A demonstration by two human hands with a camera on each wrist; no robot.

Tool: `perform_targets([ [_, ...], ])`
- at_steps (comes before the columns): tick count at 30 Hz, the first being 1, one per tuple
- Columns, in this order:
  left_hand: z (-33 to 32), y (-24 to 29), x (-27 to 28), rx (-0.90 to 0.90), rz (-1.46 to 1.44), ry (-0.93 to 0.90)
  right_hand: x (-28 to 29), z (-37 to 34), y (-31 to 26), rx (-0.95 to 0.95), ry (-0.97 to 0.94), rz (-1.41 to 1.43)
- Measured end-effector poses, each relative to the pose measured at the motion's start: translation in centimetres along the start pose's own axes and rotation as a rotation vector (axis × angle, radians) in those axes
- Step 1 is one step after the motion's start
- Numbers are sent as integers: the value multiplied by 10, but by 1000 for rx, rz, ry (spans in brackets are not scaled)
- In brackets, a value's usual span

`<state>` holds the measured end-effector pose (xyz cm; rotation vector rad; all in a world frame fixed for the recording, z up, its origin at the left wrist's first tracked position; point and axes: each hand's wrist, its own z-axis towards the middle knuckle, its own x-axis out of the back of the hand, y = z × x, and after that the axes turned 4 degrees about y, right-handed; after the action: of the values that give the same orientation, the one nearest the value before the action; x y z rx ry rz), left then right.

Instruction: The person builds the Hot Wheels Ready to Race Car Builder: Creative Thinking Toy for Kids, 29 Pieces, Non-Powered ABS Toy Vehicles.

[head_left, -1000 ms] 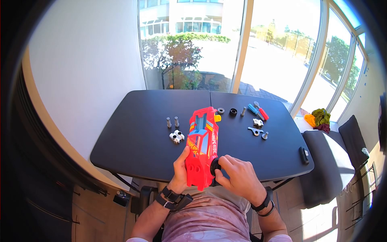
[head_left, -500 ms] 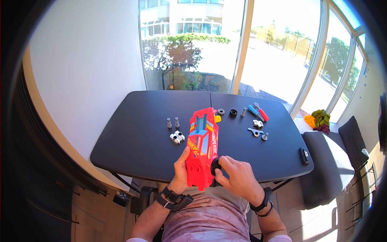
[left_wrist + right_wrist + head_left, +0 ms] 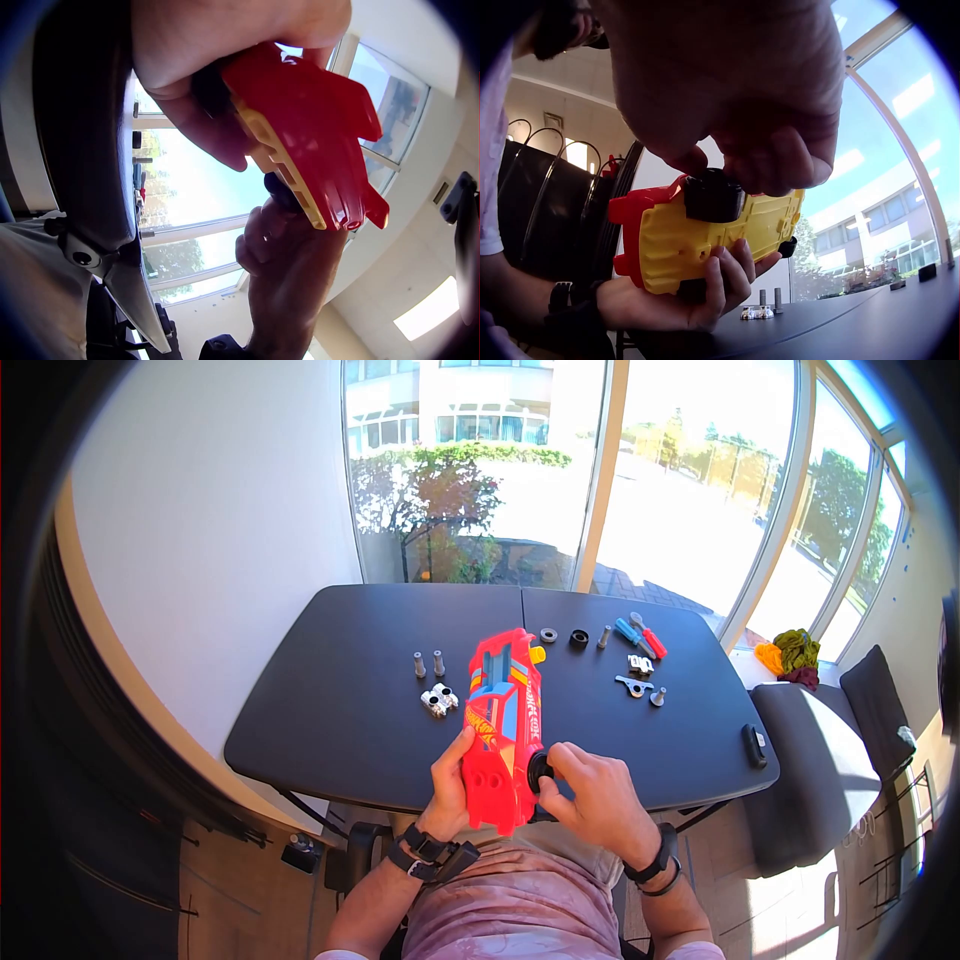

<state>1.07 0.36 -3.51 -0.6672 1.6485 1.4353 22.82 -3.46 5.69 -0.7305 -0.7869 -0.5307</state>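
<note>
A red toy car [image 3: 492, 760] with a yellow underside [image 3: 664, 251] is held up over the table's near edge. My left hand [image 3: 447, 785] grips it along the left side, with fingers spread under the yellow base in the right wrist view. At the car's near right corner, my right hand [image 3: 597, 800] pinches a black wheel [image 3: 714, 196] between thumb and fingers. The wheel sits against the car's side. Another black wheel [image 3: 787, 247] shows at the car's far end.
On the dark table [image 3: 320, 700] lie a chrome part [image 3: 439, 700] and two grey bolts [image 3: 428, 663] left of the car. To its right are a loose wheel [image 3: 579, 639], blue and red-handled tools [image 3: 652, 640], a grey bracket [image 3: 634, 686] and a black object [image 3: 753, 746].
The car's near end has swung slightly to the right, and the wheel with my right fingers has shifted a little with it. Both hands keep their holds.
</note>
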Motion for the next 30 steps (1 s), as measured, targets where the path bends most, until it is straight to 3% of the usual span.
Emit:
perform_targets([
  [9,-2,-1,0,27,24,1,28,34,31,38,12,104],
  [11,-1,2,0,55,13,-9,36,60,48,-67,76,46],
  [16,3,-2,2,33,-53,3,-4,122,173,-106,176,-185],
  [21,4,-1,5,26,-69,-7,-54,159,248,-364,0,-439],
  [23,5,-2,7,43,-96,-12,-62,165,257,-430,-46,-470],
  [26,6,-3,12,42,-77,-16,-60,162,256,-386,-48,-470],
  [30,5,-3,10,40,-87,-21,-62,154,258,-317,55,-357],
])
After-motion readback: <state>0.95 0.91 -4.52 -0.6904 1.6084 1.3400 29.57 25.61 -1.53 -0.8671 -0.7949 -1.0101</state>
